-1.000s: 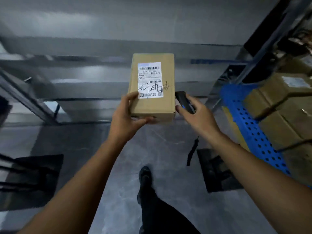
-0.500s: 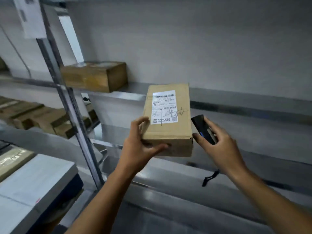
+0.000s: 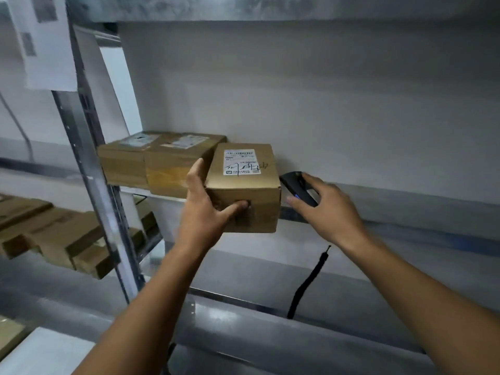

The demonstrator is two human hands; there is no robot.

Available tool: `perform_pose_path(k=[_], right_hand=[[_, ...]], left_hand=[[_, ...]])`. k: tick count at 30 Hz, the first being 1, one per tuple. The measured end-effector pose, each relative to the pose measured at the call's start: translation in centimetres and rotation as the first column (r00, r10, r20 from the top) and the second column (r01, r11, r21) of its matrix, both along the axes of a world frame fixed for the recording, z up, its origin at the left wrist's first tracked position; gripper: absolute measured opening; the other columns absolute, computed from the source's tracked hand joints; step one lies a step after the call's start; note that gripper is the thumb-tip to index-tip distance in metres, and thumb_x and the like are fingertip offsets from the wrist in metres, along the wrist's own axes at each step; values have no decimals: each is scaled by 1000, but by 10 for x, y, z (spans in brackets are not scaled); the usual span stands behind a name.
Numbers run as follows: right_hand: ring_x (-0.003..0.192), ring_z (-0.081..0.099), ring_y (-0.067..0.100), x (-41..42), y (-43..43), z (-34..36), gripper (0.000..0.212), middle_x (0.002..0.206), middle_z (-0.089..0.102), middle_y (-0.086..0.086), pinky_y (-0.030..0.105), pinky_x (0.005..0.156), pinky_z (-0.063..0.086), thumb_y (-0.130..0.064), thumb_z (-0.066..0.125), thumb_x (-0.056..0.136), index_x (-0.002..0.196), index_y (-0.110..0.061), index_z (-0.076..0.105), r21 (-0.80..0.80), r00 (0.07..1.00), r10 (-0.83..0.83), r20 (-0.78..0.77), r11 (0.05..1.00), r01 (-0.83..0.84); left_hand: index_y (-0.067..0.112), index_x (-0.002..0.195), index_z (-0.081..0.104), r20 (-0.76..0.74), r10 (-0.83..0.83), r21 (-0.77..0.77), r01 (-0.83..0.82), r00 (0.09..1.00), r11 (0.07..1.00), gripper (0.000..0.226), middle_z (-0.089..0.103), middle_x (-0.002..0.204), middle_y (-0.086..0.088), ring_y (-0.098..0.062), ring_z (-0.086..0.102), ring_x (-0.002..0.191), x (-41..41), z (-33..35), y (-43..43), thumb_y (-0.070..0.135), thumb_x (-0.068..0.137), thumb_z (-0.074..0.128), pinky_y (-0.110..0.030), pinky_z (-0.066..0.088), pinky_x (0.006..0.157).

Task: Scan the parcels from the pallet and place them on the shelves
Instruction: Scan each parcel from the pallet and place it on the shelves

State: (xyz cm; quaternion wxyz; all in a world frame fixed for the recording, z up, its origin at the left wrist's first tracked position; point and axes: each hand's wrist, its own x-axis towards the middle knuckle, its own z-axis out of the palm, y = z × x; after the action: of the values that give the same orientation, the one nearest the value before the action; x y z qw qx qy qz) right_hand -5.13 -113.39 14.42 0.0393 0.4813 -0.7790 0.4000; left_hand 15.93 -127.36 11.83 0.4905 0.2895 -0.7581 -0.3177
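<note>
Right of the grey upright post (image 3: pixel 92 169), at the level of the middle shelf (image 3: pixel 405 207), the parcel (image 3: pixel 243 185) lies with its long axis running straight away from the person, far end toward the back wall and near short face toward the camera. Its near end hangs out past that shelf's front edge; whether the far end rests on the board cannot be told. It is a plain brown carton, closed, with its broad top face up. On that face sits a white shipping label (image 3: pixel 240 162), barcode strip at the far end, and dark handwriting runs across it onto the cardboard.

The left hand (image 3: pixel 205 212) grasps the parcel's near left corner, thumb pressed across the short face and fingers wrapped up the left side. The right hand (image 3: pixel 327 209), farther right of the post, is curled over a black scanner (image 3: pixel 297 185) showing a small blue light; a black wrist strap (image 3: pixel 308 282) dangles under it.

Between the post and the parcel two brown boxes (image 3: pixel 121 163) (image 3: pixel 173 169) stand side by side on the same shelf, the nearer one just beside the parcel's left side. Left of the post more cartons (image 3: pixel 54 239) lie on a lower shelf, and printed sheets (image 3: pixel 43 44) hang by its top.
</note>
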Motion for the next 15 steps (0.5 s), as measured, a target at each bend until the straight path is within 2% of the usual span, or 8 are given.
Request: perform_pose_path(k=[2,3,5,6,9,12,15], right_hand=[[124,55,21,1,-21,-1,70,135,59,-1,42,99,49,-66,64,83,146,-40,47,19,1000,-1,6,1000,1],[122,56,21,0,-30,-1,70,134,60,-2,41,98,50,-67,63,83,145,-41,47,29,1000,-7,-1,1000,7],[117,57,21,0,-46,0,70,132,60,-2,41,95,51,-69,60,83,145,-41,46,51,1000,-21,-17,998,21],[116,58,21,0,-51,1,70,132,60,-2,42,95,52,-70,59,84,146,-41,45,63,1000,-22,-18,998,23],[120,56,22,-4,-62,6,71,137,58,-2,43,98,51,-70,58,86,148,-40,42,100,999,-37,-14,994,38],[120,56,25,-7,-63,9,73,138,56,2,43,96,52,-71,57,86,149,-41,40,149,996,-81,-44,985,87],[117,56,25,-7,-44,5,73,133,56,5,39,91,52,-70,58,85,150,-41,38,143,992,-104,-67,983,113]], left_hand=[[36,158,16,-8,110,-178,-110,994,978,100,9,171,-5,-25,18,155,-8,-15,-13,35,84,82,-52,30,120],[32,160,19,6,165,-310,-155,986,938,91,0,172,-5,-30,7,157,-13,-24,-17,38,89,77,-55,23,122],[23,162,23,59,243,-521,-178,968,835,85,-4,172,-9,-35,-3,158,-23,-43,-24,50,95,66,-57,12,125],[22,163,20,100,263,-552,-166,960,817,88,-5,172,-11,-37,-6,157,-27,-49,-26,58,94,61,-57,8,126],[26,165,7,195,269,-520,-133,943,844,99,-11,171,-11,-37,-12,157,-36,-55,-36,73,90,52,-59,8,125],[34,163,-5,274,234,-451,-90,933,888,105,-22,169,-7,-33,-20,155,-41,-52,-45,77,87,54,-58,11,125],[38,162,-9,293,191,-356,-79,937,931,108,-28,167,-4,-30,-26,154,-43,-53,-43,80,84,54,-56,7,126]])
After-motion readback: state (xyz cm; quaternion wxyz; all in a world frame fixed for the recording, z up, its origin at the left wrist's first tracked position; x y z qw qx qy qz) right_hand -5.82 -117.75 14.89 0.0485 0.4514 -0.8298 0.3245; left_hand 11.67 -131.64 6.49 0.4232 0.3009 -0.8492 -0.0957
